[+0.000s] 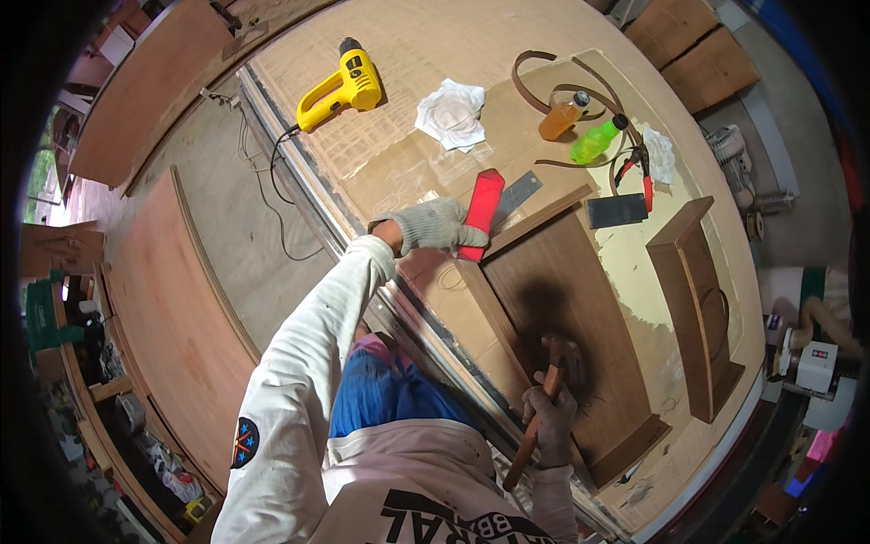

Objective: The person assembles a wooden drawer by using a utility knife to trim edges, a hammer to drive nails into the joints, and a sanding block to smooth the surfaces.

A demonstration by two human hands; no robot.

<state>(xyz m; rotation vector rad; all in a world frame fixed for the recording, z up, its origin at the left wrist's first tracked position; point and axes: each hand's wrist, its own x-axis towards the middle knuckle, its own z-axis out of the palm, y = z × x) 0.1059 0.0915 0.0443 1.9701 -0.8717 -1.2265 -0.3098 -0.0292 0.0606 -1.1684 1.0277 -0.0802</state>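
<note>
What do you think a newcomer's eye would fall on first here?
Probably the bright yellow heat gun, lying on the table at upper left. Then the red piece in the left hand, near the picture's centre, and the green bottle beside the orange bottle, upper right of centre.

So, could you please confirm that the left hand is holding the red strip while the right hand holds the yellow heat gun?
Not quite: in the head view, the right hand holds a brown stick; the yellow heat gun lies on the table. The left hand is indeed holding the red strip.
</note>
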